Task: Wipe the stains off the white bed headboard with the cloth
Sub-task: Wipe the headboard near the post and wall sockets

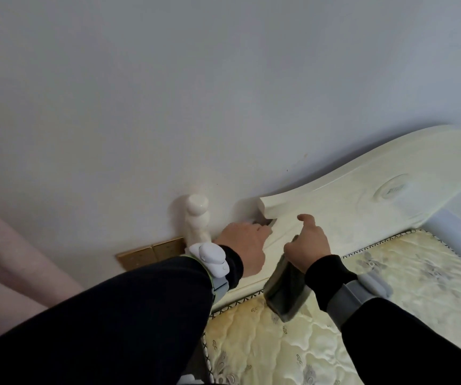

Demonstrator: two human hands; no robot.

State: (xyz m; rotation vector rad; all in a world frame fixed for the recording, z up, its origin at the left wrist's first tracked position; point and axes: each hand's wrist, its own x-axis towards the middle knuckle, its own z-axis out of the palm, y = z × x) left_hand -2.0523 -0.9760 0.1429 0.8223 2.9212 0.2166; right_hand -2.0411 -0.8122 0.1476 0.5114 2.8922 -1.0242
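White headboard (362,201): L hand (244,247) flat on it, R hand (308,247) beside, clamped on grey cloth (286,290).

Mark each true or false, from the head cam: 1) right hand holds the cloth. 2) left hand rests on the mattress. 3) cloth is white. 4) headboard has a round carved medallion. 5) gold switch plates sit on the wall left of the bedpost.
1) True. The right hand grips the cloth, which hangs below it.
2) False. The left hand is on the headboard, fingers at the notch in its end, not on the mattress.
3) False. The cloth is dark grey-green.
4) True. A round medallion is carved into the headboard.
5) True. The gold switch plates sit on the wall, left of the bedpost.
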